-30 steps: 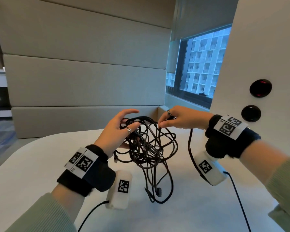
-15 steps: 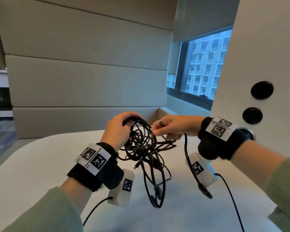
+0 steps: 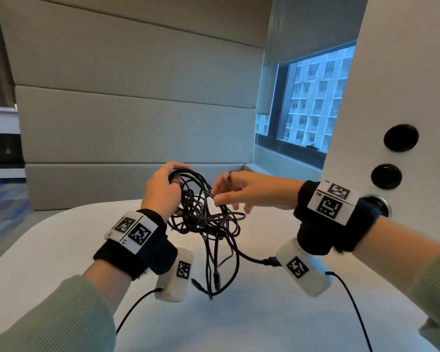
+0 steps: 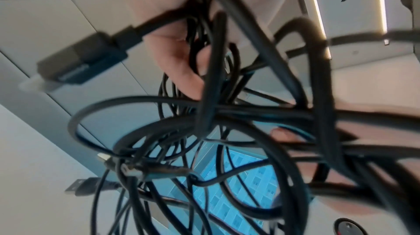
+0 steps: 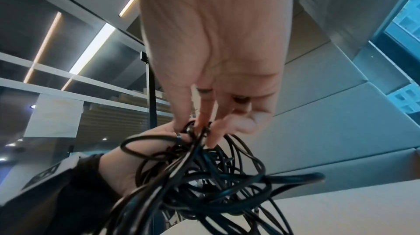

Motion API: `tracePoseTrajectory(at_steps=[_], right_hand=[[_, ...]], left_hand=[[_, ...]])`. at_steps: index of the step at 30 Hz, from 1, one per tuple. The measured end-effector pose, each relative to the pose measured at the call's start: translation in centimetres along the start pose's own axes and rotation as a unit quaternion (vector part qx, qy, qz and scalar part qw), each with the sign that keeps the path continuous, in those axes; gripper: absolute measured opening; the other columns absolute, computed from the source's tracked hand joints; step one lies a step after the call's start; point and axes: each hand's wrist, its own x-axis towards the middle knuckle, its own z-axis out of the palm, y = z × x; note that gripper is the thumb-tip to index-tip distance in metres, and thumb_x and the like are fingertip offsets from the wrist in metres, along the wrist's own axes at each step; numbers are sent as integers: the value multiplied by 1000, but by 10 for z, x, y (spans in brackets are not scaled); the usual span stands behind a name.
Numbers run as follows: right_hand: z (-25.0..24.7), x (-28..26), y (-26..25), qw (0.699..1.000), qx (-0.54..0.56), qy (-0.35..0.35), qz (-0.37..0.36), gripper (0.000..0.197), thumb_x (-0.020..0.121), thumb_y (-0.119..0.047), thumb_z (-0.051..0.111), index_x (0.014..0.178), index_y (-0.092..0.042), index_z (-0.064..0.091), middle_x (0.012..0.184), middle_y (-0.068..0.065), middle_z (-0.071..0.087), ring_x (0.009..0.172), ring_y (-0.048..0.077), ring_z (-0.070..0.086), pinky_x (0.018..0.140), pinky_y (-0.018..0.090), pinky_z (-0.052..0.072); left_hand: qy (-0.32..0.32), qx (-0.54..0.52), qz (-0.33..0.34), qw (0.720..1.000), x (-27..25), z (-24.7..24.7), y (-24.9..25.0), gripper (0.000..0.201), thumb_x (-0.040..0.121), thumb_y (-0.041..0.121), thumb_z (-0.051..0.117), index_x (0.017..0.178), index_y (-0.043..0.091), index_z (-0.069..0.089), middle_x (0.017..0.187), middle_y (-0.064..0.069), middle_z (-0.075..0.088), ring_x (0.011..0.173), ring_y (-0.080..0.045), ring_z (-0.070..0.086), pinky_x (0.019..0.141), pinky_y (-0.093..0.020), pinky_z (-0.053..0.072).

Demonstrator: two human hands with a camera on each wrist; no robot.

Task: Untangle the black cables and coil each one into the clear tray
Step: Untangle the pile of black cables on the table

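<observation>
Plainly, left hand point(image 3: 163, 189) fingers grip one tangle of black cables point(image 3: 206, 219); right hand point(image 3: 252, 191) fingers pinch one strand.

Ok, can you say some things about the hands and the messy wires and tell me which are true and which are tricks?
1. The left hand grips the top of the cable tangle. True.
2. The right hand lies flat on the table. False: it is raised, its fingers pinching a strand of the tangle.
3. The cables are red. False: they are black.
4. Loose cable ends dangle below the tangle. True.
5. A window shows a building outside. True.
</observation>
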Motion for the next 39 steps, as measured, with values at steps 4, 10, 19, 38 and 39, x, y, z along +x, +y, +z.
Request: tracePoseTrajectory(at_steps=[4,10,19,38,39], right_hand=[[8,6,7,998,-11,54,10,19,89,-37,60,85,-19,66,98,4,67,85,13,53,66,23,43],[-13,6,6,978,76,197,-7,28,90,-35,59,71,-16,69,95,21,67,82,21,54,82,36,49],[-37,0,-3,984,118,134,9,28,98,-30,47,79,-9,53,61,5,58,58,18,62,63,30,58],[-25,22,-23,982,149,106,36,29,101,-29,40,81,-12,51,58,-3,30,43,7,31,57,29,52],[-24,20,-22,979,176,100,29,27,101,-26,38,83,-11,52,59,-3,30,43,6,30,58,28,51]], left_hand=[[2,-10,7,1000,-2,2,0,38,95,1,34,106,25,61,100,-11,58,77,-25,59,38,-22,46],[-15,14,47,999,-1,-7,-5,19,90,23,59,106,32,56,107,-5,61,95,-23,62,66,-31,56],[-131,180,33,974,-17,5,4,87,53,63,75,129,41,38,125,-4,39,118,-18,43,96,-30,37],[-258,148,16,954,-64,43,19,41,74,50,67,97,24,45,77,12,65,83,-16,63,91,-46,44],[-256,108,1,961,-65,43,16,34,78,39,66,98,22,46,73,10,66,81,-19,64,90,-46,46]])
